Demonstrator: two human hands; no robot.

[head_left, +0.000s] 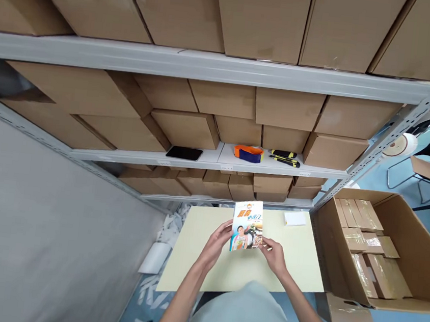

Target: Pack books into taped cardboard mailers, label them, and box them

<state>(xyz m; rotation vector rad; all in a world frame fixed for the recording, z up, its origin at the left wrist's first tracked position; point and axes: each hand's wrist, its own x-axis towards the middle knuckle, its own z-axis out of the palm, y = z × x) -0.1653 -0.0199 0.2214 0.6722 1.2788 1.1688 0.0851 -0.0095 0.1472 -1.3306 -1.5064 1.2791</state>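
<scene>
Over the pale yellow table, both hands hold up a small booklet (247, 227) with a colourful cover: a person's picture, food and orange and blue lettering on white. My left hand (217, 240) grips its left edge, the thumb hidden or hard to make out. At the lower right corner, my right hand (274, 256) pinches it between thumb and fingers. The booklet is nearly upright, tilted slightly, and its cover faces me. On the table's (204, 262) far right part lies a small white box-like item (294, 218), apart from the hands.
A shelf (214, 167) in front carries brown cartons (187, 130), a black phone (184, 153), an orange and blue tape roll (248, 153) and yellow-black utility knives (284, 160). A large open carton (428, 255) with small boxes stands right. White paper scraps (153, 293) litter the floor left.
</scene>
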